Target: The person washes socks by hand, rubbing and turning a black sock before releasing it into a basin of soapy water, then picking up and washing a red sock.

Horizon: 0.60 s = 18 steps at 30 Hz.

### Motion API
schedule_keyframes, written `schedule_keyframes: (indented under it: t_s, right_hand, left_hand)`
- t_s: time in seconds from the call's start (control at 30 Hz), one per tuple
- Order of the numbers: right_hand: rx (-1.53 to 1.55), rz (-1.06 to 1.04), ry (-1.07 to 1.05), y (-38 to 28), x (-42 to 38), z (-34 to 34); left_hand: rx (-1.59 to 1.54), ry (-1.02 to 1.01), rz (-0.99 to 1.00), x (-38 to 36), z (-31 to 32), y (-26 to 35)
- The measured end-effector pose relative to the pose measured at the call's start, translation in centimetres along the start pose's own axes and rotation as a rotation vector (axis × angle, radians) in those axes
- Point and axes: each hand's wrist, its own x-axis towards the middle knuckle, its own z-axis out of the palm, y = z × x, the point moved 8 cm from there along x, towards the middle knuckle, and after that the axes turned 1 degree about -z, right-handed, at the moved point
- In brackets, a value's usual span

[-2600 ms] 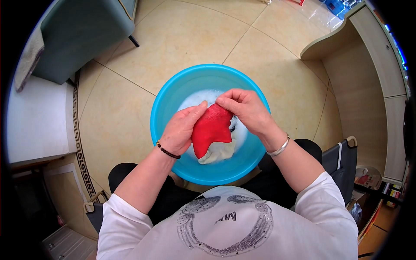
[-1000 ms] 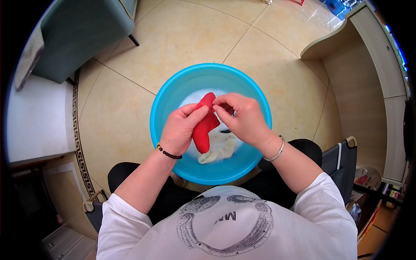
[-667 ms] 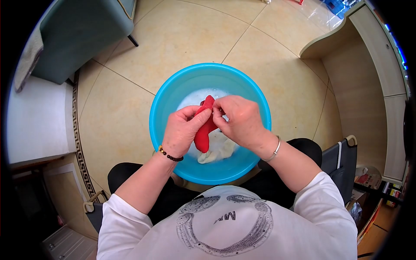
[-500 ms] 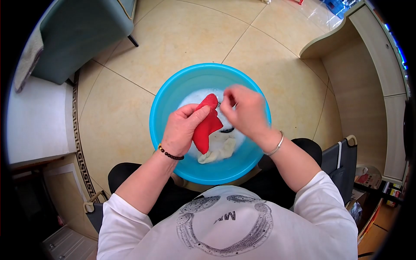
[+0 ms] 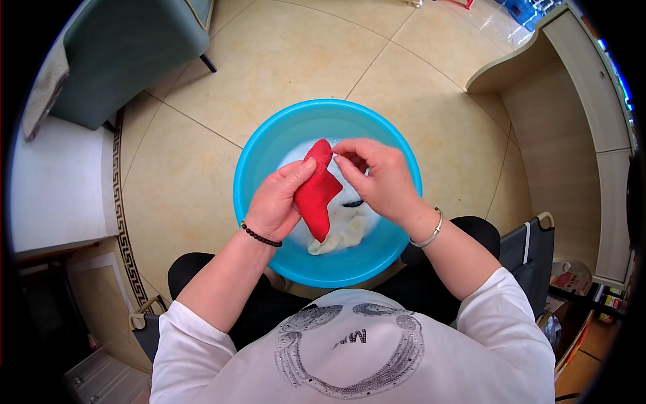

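A wet red sock is gripped by my left hand, its thumb pressed on the upper part. The sock hangs over a blue basin of foamy water. Close to the sock's upper right edge, my right hand has its thumb and fingers drawn together in a pinch; what they hold, if anything, is too small to make out. Below the hands, a cream-white cloth piece lies in the suds. A dark item shows beside it, mostly under the foam.
The basin stands on beige floor tiles between my knees. A teal chair is at the upper left, above a white surface. To the right stands a pale wooden cabinet, with cluttered items near its foot.
My right hand has shifted slightly and its motion blur is gone; its fingertips are now at the sock's edge. In my left hand, the sock has turned and shows more of its surface.
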Motion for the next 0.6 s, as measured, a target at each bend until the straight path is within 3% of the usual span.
schedule_keyframes:
  t_s: [0.13,0.37,0.47,0.53,0.57,0.6]
  right_hand:
    - [-0.247,-0.229,-0.009,-1.5,-0.4,0.3]
    - [-0.354,-0.275,0.012,-1.8,-0.6,0.3]
    - [-0.365,-0.185,0.067,-0.6,0.1,-0.5]
    - [-0.343,0.051,0.121,1.5,1.0,-2.2]
    - [-0.344,0.049,0.121,1.6,1.0,-2.3]
    - [-0.13,0.137,0.076,2.6,1.0,-1.9]
  left_hand:
    - [0.047,0.037,0.04,-0.2,0.1,0.2]
    - [0.178,0.083,0.049,-0.5,0.2,0.2]
    - [0.139,0.098,0.031,-0.4,0.2,0.0]
    - [0.059,0.032,0.019,-0.1,0.3,-0.1]
    - [0.058,0.031,0.021,-0.1,0.3,0.0]
    - [0.015,0.035,0.018,-0.1,0.3,0.1]
